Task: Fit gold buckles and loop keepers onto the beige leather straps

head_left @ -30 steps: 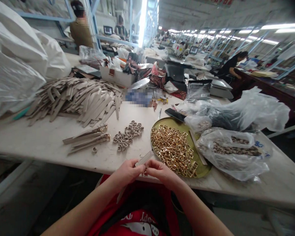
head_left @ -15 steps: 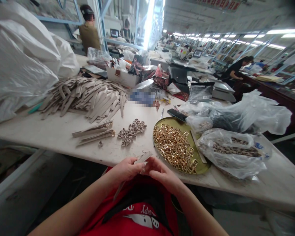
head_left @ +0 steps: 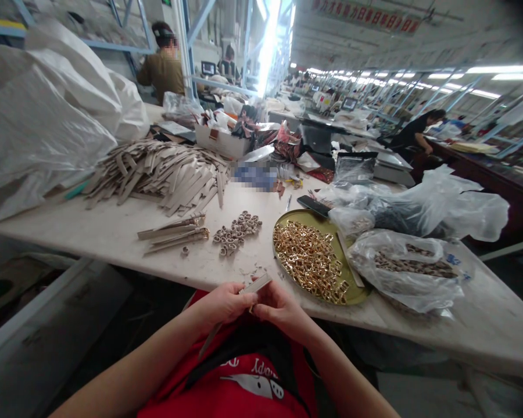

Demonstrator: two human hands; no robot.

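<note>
In front of my red shirt, my left hand [head_left: 225,303] is closed on a beige leather strap [head_left: 258,284]. One end of the strap points up past the fingers and a tail hangs below the hand. My right hand [head_left: 283,306] meets it from the other side, thumb and fingers pinched at the strap. A small gold glint, seemingly a buckle, shows between the thumbs; the fingers hide most of it. Just beyond, on the table, lie beige leather loops [head_left: 237,232] and several straps with gold buckles [head_left: 178,232]. A round tray [head_left: 353,293] holds gold buckles [head_left: 311,255].
A large pile of beige straps [head_left: 165,174] lies at the back left beside white plastic sheeting [head_left: 47,110]. Plastic bags [head_left: 409,273] crowd the right side. A black phone-like object [head_left: 314,204] lies behind the tray. Co-workers sit farther off.
The right hand's fingers have closed in on the strap, nearer the left thumb. The whole view has shifted slightly; things on the table stay where they were.
</note>
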